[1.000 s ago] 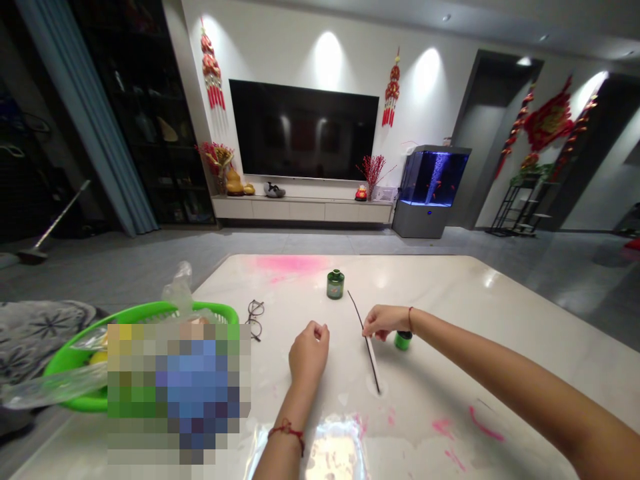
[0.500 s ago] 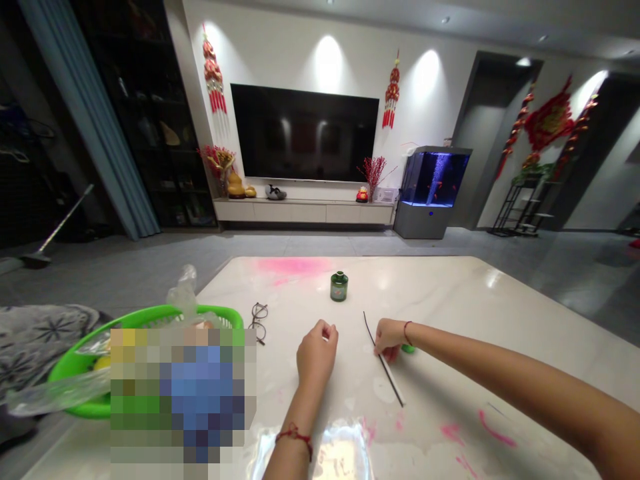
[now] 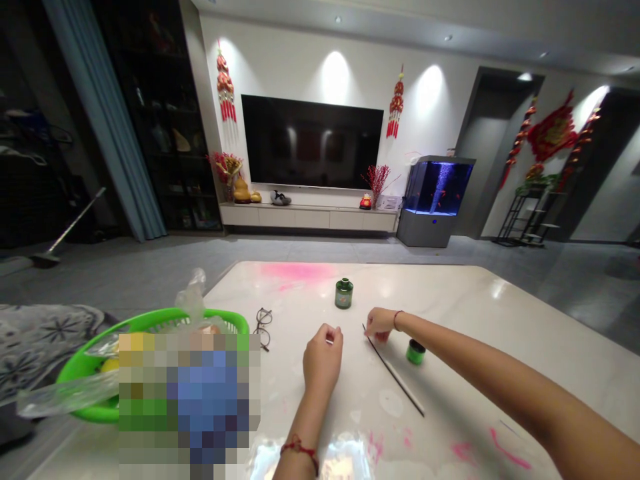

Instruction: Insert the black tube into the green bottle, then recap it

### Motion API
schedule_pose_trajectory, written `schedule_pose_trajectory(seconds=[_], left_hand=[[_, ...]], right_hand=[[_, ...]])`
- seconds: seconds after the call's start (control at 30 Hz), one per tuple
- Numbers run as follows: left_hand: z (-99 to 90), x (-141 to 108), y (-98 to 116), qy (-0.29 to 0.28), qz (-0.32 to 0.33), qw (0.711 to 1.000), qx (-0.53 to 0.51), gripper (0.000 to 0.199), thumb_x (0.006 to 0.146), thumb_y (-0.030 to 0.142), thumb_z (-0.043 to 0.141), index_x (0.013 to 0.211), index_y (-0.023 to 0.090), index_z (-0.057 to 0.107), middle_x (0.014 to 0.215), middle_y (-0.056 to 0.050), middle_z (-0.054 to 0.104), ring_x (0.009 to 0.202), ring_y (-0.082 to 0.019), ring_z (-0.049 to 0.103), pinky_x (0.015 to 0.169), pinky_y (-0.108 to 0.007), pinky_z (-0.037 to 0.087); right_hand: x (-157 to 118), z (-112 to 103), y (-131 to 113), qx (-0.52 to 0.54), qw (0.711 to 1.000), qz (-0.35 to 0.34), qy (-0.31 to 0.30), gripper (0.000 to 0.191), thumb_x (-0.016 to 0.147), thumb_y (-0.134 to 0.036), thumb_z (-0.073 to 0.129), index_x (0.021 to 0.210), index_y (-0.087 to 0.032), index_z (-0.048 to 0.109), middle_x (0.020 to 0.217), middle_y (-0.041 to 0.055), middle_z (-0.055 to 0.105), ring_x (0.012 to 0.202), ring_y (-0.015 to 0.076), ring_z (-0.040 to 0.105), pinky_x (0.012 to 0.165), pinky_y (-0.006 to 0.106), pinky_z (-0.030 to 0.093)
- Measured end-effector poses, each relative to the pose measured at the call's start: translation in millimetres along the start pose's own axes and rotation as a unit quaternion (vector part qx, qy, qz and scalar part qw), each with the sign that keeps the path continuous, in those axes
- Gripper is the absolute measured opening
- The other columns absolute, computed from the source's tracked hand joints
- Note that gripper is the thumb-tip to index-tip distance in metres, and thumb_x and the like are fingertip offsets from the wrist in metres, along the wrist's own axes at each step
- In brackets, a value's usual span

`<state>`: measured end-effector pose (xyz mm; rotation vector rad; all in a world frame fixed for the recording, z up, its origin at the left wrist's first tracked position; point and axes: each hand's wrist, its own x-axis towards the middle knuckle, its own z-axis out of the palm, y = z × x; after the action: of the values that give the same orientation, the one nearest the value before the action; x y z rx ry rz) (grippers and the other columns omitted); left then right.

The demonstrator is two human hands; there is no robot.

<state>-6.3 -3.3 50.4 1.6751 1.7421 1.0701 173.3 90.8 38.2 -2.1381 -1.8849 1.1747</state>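
A thin dark stick [image 3: 397, 377] lies slantwise on the pale table, and my right hand [image 3: 381, 324] pinches it near its far end. Close to my right wrist stands a small green jar [image 3: 415, 352] with a dark top. My left hand [image 3: 324, 357] rests on the table with curled fingers; a small pale spot shows between them, too little to name. Beyond both hands is a dark green glass bottle [image 3: 343, 295] with a narrow neck, standing upright and touched by neither. Left of my left hand are eyeglasses [image 3: 263, 329] with thin frames.
A green plastic basket [image 3: 75, 393] holding bags and other items, partly blurred out, stands at the left. Pink stains [image 3: 295, 271] mark the table's far side, with more near the front right. Beyond the table are a television [image 3: 315, 141] and an aquarium [image 3: 433, 190].
My right hand has slid along the stick from its middle towards the far end, and the stick has turned slightly. More of the small green jar shows. My left hand keeps its curled pose.
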Motion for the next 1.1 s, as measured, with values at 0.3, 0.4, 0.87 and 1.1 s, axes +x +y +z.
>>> schedule_pose_trajectory(seconds=[0.3,0.4,0.87,1.1], left_hand=[[4.4,-1.4,-1.5,-0.006,-0.001,1.0,0.008,0.025,0.08,0.036,0.042,0.062,0.021,0.049,0.065,0.001,0.062,0.059,-0.012,0.054,0.055,-0.021,0.031],[5.6,-1.7,-2.7,-0.003,0.002,1.0,0.014,0.025,0.08,0.037,0.042,0.062,0.021,0.049,0.065,0.001,0.062,0.059,-0.012,0.054,0.054,-0.021,0.031],[1.0,-5.7,-10.1,-0.048,-0.024,0.997,0.062,0.021,0.081,0.034,0.041,0.069,0.021,0.052,0.076,-0.001,0.064,0.069,-0.014,0.056,0.058,-0.023,0.034],[3.7,-10.9,-19.2,-0.113,-0.007,0.977,0.18,0.028,0.079,0.031,0.046,0.103,0.018,0.052,0.108,-0.009,0.06,0.094,-0.019,0.057,0.073,-0.026,0.038]], right_hand=[[65.9,-10.1,-46.6,0.057,0.951,-0.117,0.281,0.096,0.056,-0.034,0.073,0.133,-0.008,0.021,0.132,0.0203,0.037,0.119,0.0241,0.043,0.094,0.029,0.036],[78.7,-5.1,-50.8,0.077,0.944,-0.134,0.29,0.073,0.063,-0.033,0.068,0.124,-0.011,0.036,0.121,0.0134,0.051,0.108,0.0198,0.052,0.089,0.026,0.04],[21.5,9.3,-28.2,0.037,0.946,-0.201,0.253,0.053,0.053,-0.035,0.074,0.099,-0.016,0.056,0.099,0.0064,0.063,0.092,0.0195,0.058,0.079,0.027,0.043],[-29.8,18.7,-9.3,-0.005,0.952,-0.228,0.205,0.077,0.053,-0.037,0.075,0.12,-0.014,0.045,0.118,0.0122,0.055,0.102,0.0208,0.055,0.085,0.028,0.042]])
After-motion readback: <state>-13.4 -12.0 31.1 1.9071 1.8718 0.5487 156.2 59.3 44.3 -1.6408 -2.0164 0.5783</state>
